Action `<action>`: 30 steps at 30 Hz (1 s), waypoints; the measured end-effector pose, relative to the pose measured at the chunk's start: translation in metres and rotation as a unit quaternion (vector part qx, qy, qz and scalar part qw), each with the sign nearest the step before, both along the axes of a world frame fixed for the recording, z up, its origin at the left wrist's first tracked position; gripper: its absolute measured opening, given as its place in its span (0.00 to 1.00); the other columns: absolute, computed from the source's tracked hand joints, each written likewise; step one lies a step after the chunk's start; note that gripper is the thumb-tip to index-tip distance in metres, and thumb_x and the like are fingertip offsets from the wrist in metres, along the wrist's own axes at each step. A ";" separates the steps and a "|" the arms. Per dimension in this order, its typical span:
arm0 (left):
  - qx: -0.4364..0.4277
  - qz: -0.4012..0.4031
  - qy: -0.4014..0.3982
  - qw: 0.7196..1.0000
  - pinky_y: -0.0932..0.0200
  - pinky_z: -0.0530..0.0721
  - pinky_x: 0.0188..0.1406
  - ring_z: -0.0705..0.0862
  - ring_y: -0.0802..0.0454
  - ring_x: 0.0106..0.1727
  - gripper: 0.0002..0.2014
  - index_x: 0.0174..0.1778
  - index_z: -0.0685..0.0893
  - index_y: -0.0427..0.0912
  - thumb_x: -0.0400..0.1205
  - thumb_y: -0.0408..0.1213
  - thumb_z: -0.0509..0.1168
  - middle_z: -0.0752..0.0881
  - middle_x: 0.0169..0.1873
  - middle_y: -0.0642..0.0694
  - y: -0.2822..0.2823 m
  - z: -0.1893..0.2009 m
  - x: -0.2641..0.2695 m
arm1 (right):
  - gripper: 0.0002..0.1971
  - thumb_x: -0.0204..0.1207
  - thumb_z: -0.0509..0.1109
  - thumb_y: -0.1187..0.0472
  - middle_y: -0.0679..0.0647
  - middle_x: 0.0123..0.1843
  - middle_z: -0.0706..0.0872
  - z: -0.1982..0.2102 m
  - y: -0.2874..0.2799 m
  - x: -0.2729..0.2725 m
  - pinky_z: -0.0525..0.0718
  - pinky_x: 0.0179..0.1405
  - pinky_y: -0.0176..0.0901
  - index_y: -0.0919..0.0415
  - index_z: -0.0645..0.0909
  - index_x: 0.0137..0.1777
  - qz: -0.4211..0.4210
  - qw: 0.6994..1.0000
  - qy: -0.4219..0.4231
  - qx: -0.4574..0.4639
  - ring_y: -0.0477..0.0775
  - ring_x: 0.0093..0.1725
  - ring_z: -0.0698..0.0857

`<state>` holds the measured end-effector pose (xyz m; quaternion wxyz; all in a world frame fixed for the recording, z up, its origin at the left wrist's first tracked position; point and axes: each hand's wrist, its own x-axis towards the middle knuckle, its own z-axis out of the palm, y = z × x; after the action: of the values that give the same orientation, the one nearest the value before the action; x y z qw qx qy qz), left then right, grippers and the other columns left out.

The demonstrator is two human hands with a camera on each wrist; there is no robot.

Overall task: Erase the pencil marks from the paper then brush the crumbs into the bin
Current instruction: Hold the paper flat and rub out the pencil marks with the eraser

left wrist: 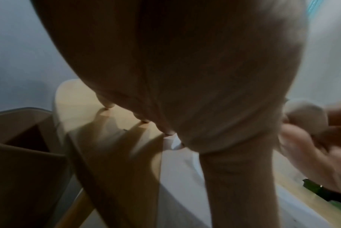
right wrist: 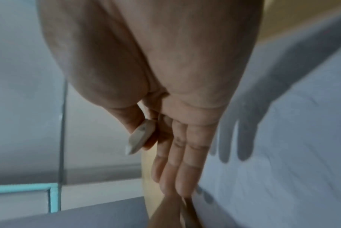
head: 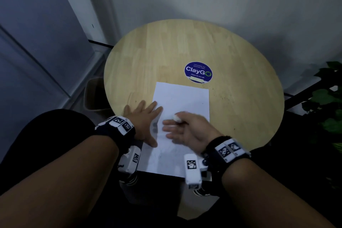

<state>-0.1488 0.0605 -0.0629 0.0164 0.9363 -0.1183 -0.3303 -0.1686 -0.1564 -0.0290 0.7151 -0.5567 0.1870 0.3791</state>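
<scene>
Office pantry corner. Round wooden tabletop (head: 166,52) carries a blue "ClayGo – Clean as you go" sticker (head: 198,72); glass partition (head: 37,42) left of it, potted plant (head: 329,98) right, plain wall behind.

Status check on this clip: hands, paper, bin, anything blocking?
Left hand flat, pressing paper at its left edge. Right hand pinches eraser, other fingers straight over the sheet. Bin on the floor left of table. Nothing in the way.

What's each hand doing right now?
Left hand: open, flat on the paper.
Right hand: pinching the eraser, other fingers straight.
</scene>
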 end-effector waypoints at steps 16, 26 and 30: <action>-0.029 0.036 0.010 0.999 0.14 0.41 0.82 0.27 0.44 0.91 0.75 0.91 0.30 0.56 0.66 0.72 0.80 0.28 0.90 0.62 0.005 -0.004 -0.004 | 0.11 0.87 0.62 0.70 0.68 0.57 0.95 -0.029 0.034 -0.003 0.95 0.52 0.54 0.64 0.79 0.43 -0.008 0.999 0.021 0.032 0.65 0.50 0.96; -0.037 0.037 0.011 0.999 0.13 0.38 0.81 0.26 0.46 0.90 0.75 0.91 0.29 0.57 0.65 0.73 0.80 0.27 0.89 0.64 0.008 -0.008 -0.003 | 0.08 0.87 0.62 0.70 0.67 0.65 0.92 -0.026 0.004 0.030 0.95 0.57 0.56 0.63 0.80 0.49 -0.108 0.993 -0.039 0.025 0.65 0.53 0.96; -0.033 0.039 0.010 0.999 0.12 0.39 0.80 0.27 0.45 0.91 0.76 0.91 0.29 0.57 0.65 0.73 0.80 0.28 0.89 0.64 0.007 -0.008 -0.002 | 0.11 0.88 0.61 0.71 0.67 0.63 0.94 -0.038 0.014 0.018 0.96 0.56 0.59 0.61 0.78 0.44 -0.029 0.997 -0.007 0.077 0.65 0.57 0.96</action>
<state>-0.1509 0.0670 -0.0706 0.0611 0.9359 -0.0921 -0.3346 -0.1509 -0.1421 -0.0673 0.7681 -0.4966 0.1684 0.3676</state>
